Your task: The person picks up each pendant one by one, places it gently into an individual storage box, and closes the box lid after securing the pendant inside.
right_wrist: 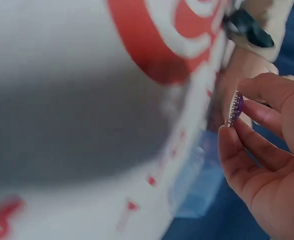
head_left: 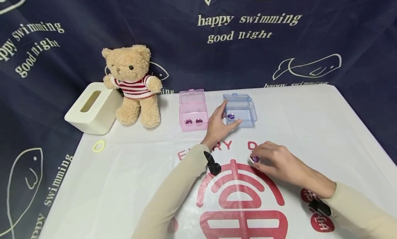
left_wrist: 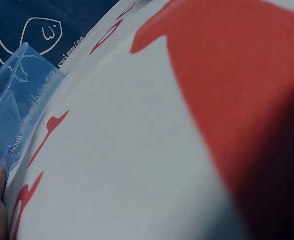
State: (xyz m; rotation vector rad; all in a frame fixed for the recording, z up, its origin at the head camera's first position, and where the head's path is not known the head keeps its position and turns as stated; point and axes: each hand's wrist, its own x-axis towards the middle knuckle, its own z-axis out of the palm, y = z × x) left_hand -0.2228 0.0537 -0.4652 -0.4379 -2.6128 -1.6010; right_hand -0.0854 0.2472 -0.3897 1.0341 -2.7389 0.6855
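We've right hand (head_left: 280,162) pinching purple gem (head_left: 255,159); blue box (head_left: 249,123) beyond, slightly left, toward far edge of table (head_left: 310,128); left hand (head_left: 218,127) nearer box, fingers spread wide alongside.

R hand (right_wrist: 281,185) w/ purple silver-rimmed gem (right_wrist: 235,108) betw. fingertips, blurry blue box (right_wrist: 199,187) & red-printed wht cloth (right_wrist: 77,35) alongside

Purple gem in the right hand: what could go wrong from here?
1. Slip: the right hand pinches the purple gem by its edges, so it might pop free.
2. Blocking: the left hand is at the open blue box, thumb at the front; it might obstruct placement or nudge the box.
3. Contact: another purple gem sits inside; they might knock together.
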